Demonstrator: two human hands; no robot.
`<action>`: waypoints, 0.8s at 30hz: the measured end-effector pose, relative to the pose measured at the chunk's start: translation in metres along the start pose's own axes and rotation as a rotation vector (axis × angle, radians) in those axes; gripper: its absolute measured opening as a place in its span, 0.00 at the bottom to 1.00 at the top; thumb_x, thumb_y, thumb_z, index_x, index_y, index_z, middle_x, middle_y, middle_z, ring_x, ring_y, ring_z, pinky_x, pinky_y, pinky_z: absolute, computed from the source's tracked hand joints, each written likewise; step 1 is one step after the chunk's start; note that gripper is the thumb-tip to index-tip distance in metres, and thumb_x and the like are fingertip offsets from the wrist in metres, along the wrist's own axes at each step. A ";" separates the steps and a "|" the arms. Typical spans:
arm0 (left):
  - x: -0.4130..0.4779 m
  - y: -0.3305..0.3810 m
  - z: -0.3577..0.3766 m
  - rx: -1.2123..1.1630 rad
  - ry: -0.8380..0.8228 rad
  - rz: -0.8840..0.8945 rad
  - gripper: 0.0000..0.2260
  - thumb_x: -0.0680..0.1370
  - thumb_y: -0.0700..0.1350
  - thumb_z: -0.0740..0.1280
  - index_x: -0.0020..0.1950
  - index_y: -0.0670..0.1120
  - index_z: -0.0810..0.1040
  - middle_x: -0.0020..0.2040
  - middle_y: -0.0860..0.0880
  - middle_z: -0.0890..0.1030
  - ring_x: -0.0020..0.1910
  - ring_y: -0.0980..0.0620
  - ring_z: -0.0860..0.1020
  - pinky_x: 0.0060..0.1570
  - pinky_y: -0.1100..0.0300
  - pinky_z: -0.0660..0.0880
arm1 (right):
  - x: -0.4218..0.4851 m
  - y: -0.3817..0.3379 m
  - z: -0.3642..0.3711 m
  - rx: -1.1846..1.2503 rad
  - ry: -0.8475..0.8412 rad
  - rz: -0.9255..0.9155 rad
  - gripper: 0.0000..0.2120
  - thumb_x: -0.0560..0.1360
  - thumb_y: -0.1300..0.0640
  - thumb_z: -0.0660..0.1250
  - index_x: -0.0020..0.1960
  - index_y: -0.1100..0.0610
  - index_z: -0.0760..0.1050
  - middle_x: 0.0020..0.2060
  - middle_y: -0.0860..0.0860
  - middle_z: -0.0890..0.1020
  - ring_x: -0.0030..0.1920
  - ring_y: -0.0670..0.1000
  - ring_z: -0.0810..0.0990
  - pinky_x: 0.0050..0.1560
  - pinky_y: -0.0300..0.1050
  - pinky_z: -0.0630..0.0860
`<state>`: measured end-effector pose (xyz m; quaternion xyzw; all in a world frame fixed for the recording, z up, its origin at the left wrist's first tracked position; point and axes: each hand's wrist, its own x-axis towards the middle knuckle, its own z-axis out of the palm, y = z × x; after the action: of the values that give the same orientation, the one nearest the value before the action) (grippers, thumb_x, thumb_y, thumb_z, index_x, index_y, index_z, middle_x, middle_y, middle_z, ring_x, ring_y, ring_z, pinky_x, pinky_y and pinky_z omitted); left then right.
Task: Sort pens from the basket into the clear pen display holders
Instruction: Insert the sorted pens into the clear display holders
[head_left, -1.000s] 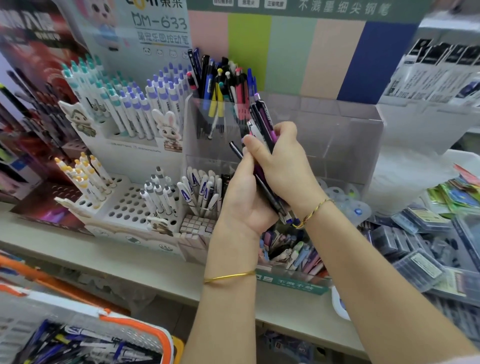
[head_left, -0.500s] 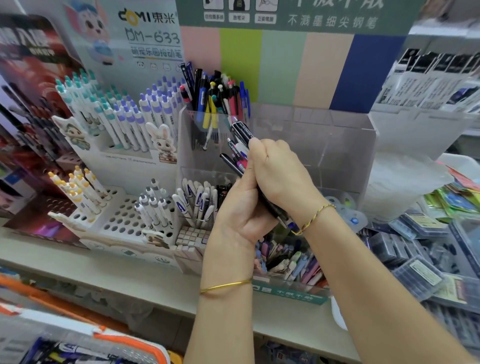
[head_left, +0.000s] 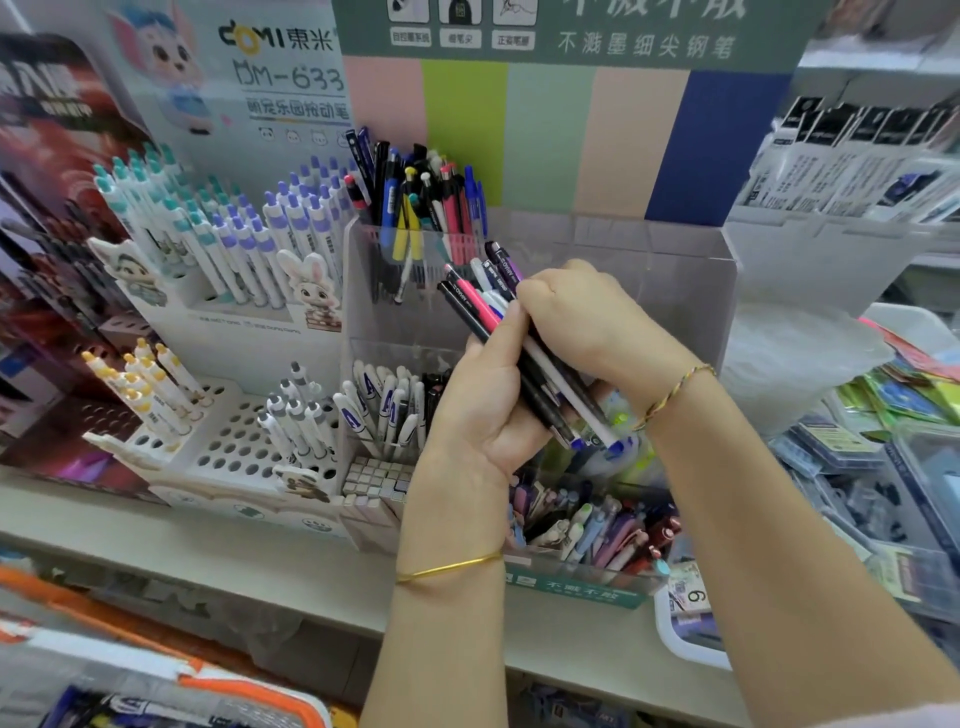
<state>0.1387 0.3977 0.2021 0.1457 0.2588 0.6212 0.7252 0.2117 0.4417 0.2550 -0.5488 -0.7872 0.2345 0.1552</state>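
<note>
Nearest, at the lower left, the orange-rimmed basket (head_left: 249, 686) is sitting with pens in it. Above the shelf, the left hand (head_left: 478, 415) and right hand (head_left: 582, 317) are both curling around one tilted bundle of pens (head_left: 467, 304), gripping it in front of the clear holder (head_left: 649, 275), whose back-left compartment is holding upright pens.

You face a shop shelf (head_left: 234, 551). At the left of the frame, a white perforated stand (head_left: 228, 441) carries a cartoon rabbit figure (head_left: 311, 291) and rows of white click pens with teal tops (head_left: 176, 223), purple tops (head_left: 296, 218) and yellow tops (head_left: 135, 379). Behind it, at upper left, a backboard (head_left: 234, 78) shows a cartoon animal and "DM-633". A pastel striped panel (head_left: 550, 135) sits under a green sign (head_left: 571, 31) at top centre. Boxed packets (head_left: 852, 452) lie at the right edge.
</note>
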 end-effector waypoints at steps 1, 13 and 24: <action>0.000 0.002 0.000 0.017 -0.010 0.015 0.23 0.81 0.50 0.62 0.74 0.45 0.64 0.65 0.36 0.76 0.55 0.38 0.81 0.43 0.42 0.80 | 0.001 0.000 -0.002 0.072 -0.027 0.000 0.11 0.81 0.60 0.53 0.40 0.57 0.66 0.49 0.59 0.76 0.53 0.60 0.73 0.57 0.55 0.72; -0.011 0.012 0.019 0.236 0.163 0.308 0.06 0.80 0.33 0.61 0.56 0.38 0.73 0.32 0.43 0.81 0.29 0.50 0.81 0.30 0.59 0.79 | 0.003 0.012 -0.012 0.642 -0.024 -0.127 0.10 0.79 0.60 0.64 0.43 0.66 0.77 0.28 0.55 0.71 0.22 0.46 0.68 0.22 0.36 0.68; -0.016 0.045 -0.011 0.439 0.382 0.468 0.11 0.78 0.33 0.65 0.58 0.30 0.74 0.35 0.45 0.83 0.34 0.51 0.83 0.32 0.59 0.79 | 0.051 -0.022 -0.027 0.781 0.639 -0.294 0.10 0.73 0.64 0.68 0.44 0.52 0.70 0.41 0.49 0.78 0.44 0.54 0.82 0.43 0.48 0.81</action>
<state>0.0938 0.3888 0.2203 0.2346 0.4761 0.7157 0.4538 0.1901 0.4887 0.2892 -0.3778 -0.6234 0.3073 0.6118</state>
